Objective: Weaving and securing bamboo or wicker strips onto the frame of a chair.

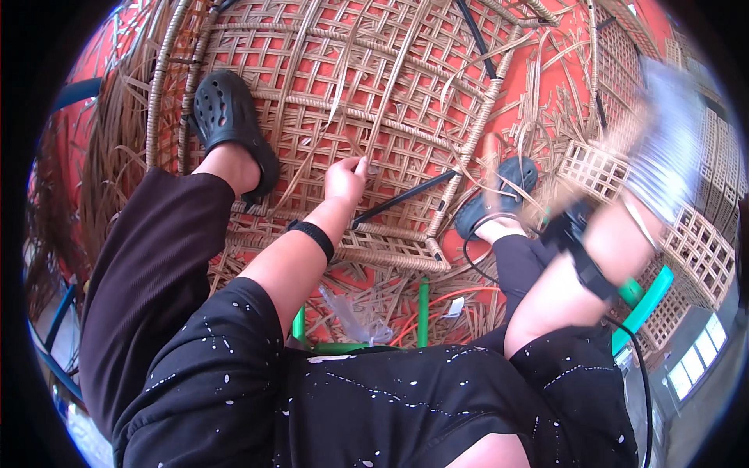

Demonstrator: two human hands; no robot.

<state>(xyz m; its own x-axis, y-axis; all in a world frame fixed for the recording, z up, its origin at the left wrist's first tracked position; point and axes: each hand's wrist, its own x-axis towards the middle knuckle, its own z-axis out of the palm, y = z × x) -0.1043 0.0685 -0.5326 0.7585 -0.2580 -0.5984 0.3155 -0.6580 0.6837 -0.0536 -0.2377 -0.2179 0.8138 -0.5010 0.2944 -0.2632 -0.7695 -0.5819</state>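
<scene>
A large woven rattan frame (374, 86) lies over the red floor in front of me. My left hand (346, 178), with a black band on its wrist, rests on the weave, its fingers pinched on a thin rattan strip (382, 117) that runs up across the lattice. My right hand (663, 152) is raised at the right, blurred by motion and covered in striped grey fabric. A black strap sits on that wrist. What it grips cannot be made out. A black rod (406, 197) lies just right of my left hand.
My feet in black clogs (226, 117) (499, 187) rest on the frame. Loose rattan strips (546, 109) litter the floor. Open lattice panels (694, 242) stand at the right. Green stool legs (422, 312), a clear plastic bag (351, 316) and an orange cord (456, 299) lie below.
</scene>
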